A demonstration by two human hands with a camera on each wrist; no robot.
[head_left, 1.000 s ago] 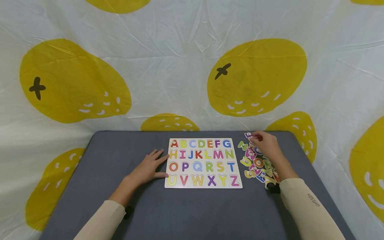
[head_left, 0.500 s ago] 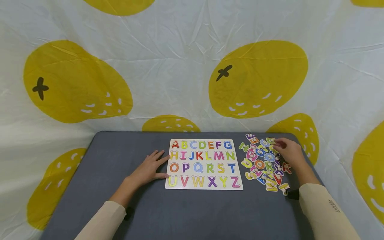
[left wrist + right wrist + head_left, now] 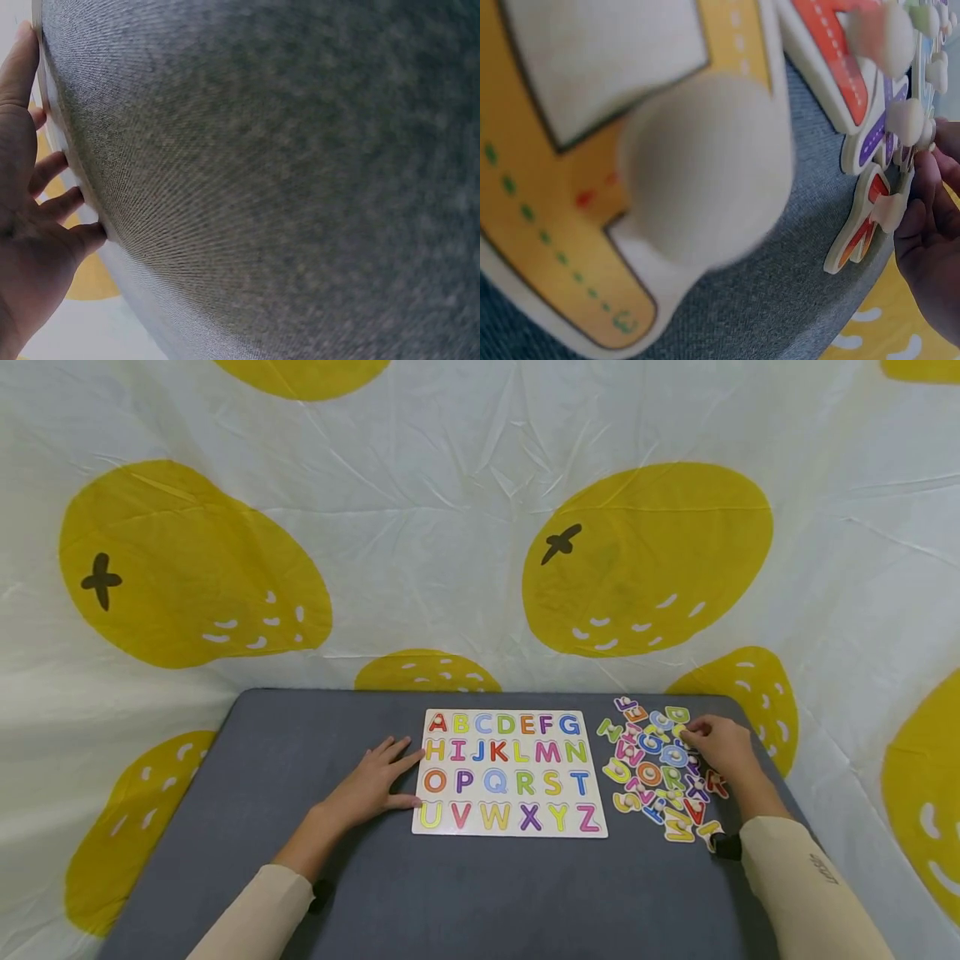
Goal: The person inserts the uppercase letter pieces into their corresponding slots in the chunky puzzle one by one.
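A white alphabet puzzle board point(image 3: 514, 798) with coloured letters A to Z lies on the table. My left hand point(image 3: 371, 781) rests at its left edge, fingers spread and fingertips touching it; the left wrist view shows the same hand point(image 3: 30, 240) beside grey cloth. Right of the board is a loose pile of knobbed letter pieces, among them an orange O point(image 3: 648, 774). Over the pile's right side, my right hand point(image 3: 723, 747) pinches a letter piece by its knob; which letter is hidden by the fingers. The right wrist view shows these fingers point(image 3: 928, 169) together at the knob.
Dark grey cloth covers the table point(image 3: 480, 902). A white curtain point(image 3: 420, 552) with large yellow fruit shapes hangs behind it. Close to the right wrist camera is a yellow-orange letter piece point(image 3: 592, 202) with a round wooden knob point(image 3: 705, 172).
My right hand has moved right from the pile's top left to its upper right side, then slightly down, its fingers closing together. The left hand has stayed at the board's edge.
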